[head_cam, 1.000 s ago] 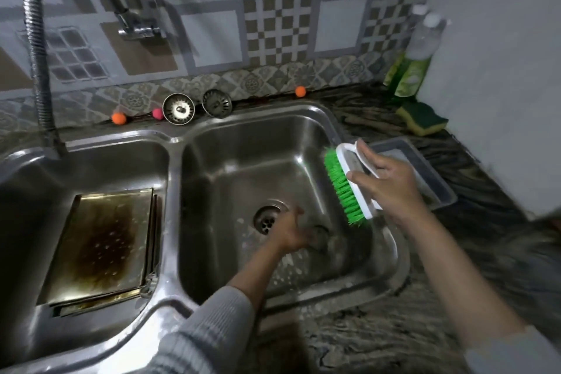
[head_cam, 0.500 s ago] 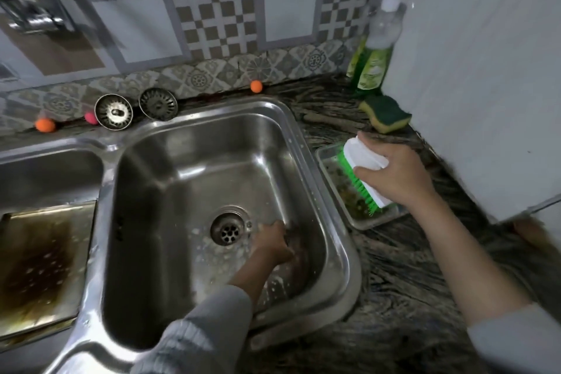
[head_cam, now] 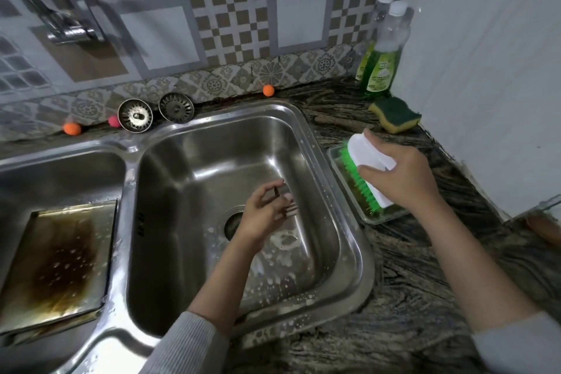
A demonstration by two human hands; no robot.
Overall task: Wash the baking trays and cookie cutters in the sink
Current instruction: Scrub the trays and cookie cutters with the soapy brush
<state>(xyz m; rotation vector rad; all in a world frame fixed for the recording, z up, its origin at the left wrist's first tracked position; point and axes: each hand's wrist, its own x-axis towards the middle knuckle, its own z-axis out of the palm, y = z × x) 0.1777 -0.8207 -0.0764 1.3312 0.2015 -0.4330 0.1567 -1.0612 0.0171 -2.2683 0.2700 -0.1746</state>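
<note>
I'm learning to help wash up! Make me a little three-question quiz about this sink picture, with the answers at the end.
1. True or false: the right hand holds a scrub brush with green bristles over the small tray on the counter.
2. Which basin holds the dirty baking tray? A) the left one B) the right one C) neither
3. Fill in: the left hand pinches a small metal piece above the ____ of the right basin.

Key: 1 true. 2 A. 3 drain; the piece is too blurred to name for sure.
</note>
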